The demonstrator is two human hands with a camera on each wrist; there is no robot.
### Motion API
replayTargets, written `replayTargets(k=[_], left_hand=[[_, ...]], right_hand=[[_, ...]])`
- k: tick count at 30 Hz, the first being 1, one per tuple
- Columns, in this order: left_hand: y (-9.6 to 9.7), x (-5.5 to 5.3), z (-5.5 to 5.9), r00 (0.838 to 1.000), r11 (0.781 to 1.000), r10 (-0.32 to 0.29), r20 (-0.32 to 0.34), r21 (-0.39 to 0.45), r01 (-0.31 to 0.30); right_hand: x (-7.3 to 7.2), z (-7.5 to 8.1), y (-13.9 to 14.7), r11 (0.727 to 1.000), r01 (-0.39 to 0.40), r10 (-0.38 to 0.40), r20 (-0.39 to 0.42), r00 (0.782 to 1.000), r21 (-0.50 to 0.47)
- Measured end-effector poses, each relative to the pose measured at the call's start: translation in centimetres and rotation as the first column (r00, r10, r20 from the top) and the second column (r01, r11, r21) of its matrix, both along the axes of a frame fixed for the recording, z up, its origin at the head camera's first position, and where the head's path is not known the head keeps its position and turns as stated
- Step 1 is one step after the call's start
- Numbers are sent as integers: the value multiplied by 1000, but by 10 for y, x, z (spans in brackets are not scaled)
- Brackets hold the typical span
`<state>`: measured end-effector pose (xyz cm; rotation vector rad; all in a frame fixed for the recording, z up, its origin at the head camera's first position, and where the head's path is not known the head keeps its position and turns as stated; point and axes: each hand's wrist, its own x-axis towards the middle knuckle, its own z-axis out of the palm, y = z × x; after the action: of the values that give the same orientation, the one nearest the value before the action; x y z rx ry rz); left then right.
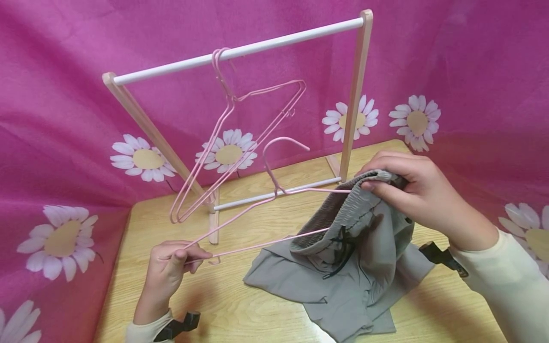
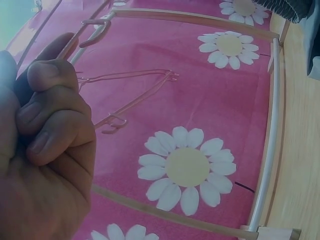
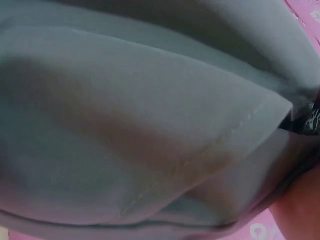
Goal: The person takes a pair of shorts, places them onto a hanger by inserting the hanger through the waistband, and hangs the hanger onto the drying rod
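Note:
My left hand (image 1: 169, 267) grips the left end of a pink wire hanger (image 1: 240, 216), whose hook points up and to the right. The other end of the hanger runs into the open waist of grey drawstring pants (image 1: 377, 257), where the cloth hides it. With thumb and fingers, my right hand (image 1: 422, 190) pinches the elastic waistband at its far right side. Black cords hang from the waistband front, and the legs droop in folds onto the table. In the left wrist view, the curled fingers (image 2: 60, 110) wrap the hanger's end. Grey cloth (image 3: 140, 125) fills most of the right wrist view.
Behind the hands stands a garment rack with a white top bar (image 1: 291, 40) and wooden posts. Two pink hangers (image 1: 223, 119) hang from that bar. A lower white rail (image 1: 257, 196) crosses near the wooden table (image 1: 141, 238). Pink flowered cloth (image 1: 64, 119) surrounds the table.

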<state>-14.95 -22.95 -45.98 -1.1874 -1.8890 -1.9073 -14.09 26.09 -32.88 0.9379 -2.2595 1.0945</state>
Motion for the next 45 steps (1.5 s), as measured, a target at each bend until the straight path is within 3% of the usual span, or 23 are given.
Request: replayTargets(k=[6, 15, 26, 30, 45], left_hand=[[4, -2, 1, 1000, 1000, -22, 4, 3, 22], [10, -3, -1, 1000, 1000, -5, -14, -9, 5], [18, -2, 1, 1000, 1000, 0, 30, -3, 0], [19, -3, 0, 999, 1000, -24, 21, 5, 24], [23, -4, -3, 1000, 1000, -9, 8, 7, 9]], right_hand=[[-1, 0, 0, 1000, -7, 7, 0, 1000, -1], [-3, -3, 0, 1000, -14, 14, 12, 1000, 12], [-4, -5, -5, 999, -44, 44, 6, 999, 0], [-4, -5, -6, 999, -42, 42, 8, 999, 11], [-4, -7, -11, 997, -81, 81, -12, 997, -7]])
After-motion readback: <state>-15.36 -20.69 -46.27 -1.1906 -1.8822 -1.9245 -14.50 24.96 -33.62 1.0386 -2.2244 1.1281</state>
